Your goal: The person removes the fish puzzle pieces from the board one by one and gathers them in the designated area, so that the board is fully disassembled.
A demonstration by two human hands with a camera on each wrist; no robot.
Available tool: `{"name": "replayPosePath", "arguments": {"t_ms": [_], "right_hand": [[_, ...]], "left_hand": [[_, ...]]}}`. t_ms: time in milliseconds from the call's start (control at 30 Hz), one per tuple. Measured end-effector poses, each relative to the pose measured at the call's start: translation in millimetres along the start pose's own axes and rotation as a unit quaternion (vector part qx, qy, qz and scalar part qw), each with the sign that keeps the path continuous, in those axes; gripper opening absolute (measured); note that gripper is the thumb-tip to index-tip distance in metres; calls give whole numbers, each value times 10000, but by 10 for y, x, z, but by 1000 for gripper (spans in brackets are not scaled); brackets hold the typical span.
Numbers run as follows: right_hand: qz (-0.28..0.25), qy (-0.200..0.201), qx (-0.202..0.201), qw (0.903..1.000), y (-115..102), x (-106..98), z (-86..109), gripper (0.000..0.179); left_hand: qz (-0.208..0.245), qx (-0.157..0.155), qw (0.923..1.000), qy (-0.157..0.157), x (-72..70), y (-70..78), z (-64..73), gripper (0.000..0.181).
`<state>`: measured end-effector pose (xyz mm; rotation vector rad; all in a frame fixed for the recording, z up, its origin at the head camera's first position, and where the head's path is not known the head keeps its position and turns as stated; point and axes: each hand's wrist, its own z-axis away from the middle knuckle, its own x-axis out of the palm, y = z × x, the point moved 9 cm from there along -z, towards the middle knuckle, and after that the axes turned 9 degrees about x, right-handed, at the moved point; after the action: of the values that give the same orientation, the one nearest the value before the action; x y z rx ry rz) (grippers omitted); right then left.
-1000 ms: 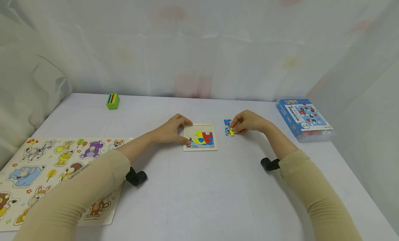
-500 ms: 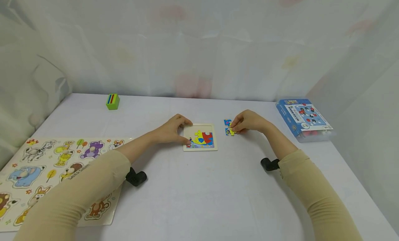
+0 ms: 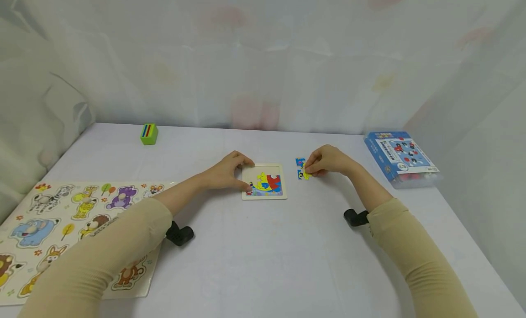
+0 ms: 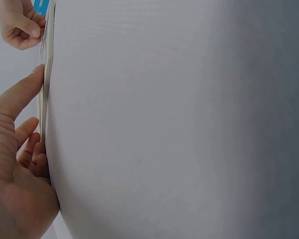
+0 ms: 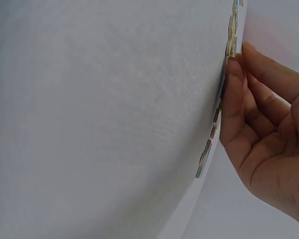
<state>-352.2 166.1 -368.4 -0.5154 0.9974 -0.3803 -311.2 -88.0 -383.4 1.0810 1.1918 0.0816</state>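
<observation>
Through the head view I see almost no change over the last second: both hands keep their poses. The left hand (image 3: 223,172) arches its thumb and forefinger wide apart, holding the left side of a square, pale wooden puzzle tray (image 3: 269,168) in the middle of the white-covered table (image 3: 263,254). The tray's lower part carries a red, yellow and blue picture; its upper part is bare. At three o'clock from it, close by, the right hand (image 3: 326,160) pinches a small yellow jigsaw piece (image 3: 306,176). Just beside that lie a blue piece with a pink flower (image 3: 300,162) and a blue piece with a dark marking (image 3: 300,174). I judge that the picking-up is under way and the filling no further along. Farther out sit a blue printed box with clear plastic (image 3: 400,156) near three o'clock, a green striped block (image 3: 149,134) at ten, and a large white animal board (image 3: 61,235) at eight.

In the left wrist view, the tray stands edge-on at nine o'clock, the left thumb touching its rim.

In the right wrist view, at three o'clock, thumb and fingertips press together at the pieces' thin edges; I cannot tell whether the yellow one is off the table.
</observation>
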Motion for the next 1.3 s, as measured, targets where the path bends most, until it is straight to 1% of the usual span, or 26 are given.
{"name": "replayPosePath", "arguments": {"t_ms": [200,333,467,900,1167,1300], "right_hand": [[60,503,-113,9987,-93,-82,30,20],[-97,571,-205,9981,-184,-67,34,19],[-195,472,-354,9981,-298,18,26,19],[-134,21,-658,9977,-724,386,62,19],[114,-439,-898,9949,-909,613,38,22],[302,-539,-983,9932,-959,680,18,23]], "left_hand": [[-25,-18,10000,-13,-3,-12,-2,66],[-44,19,10000,-12,-9,-5,5,66],[-37,41,10000,-14,-6,2,9,66],[-91,113,9999,17,0,12,-26,65],[-179,110,9998,-13,-10,17,-21,67],[-277,59,9996,-50,-13,19,-19,66]]}}
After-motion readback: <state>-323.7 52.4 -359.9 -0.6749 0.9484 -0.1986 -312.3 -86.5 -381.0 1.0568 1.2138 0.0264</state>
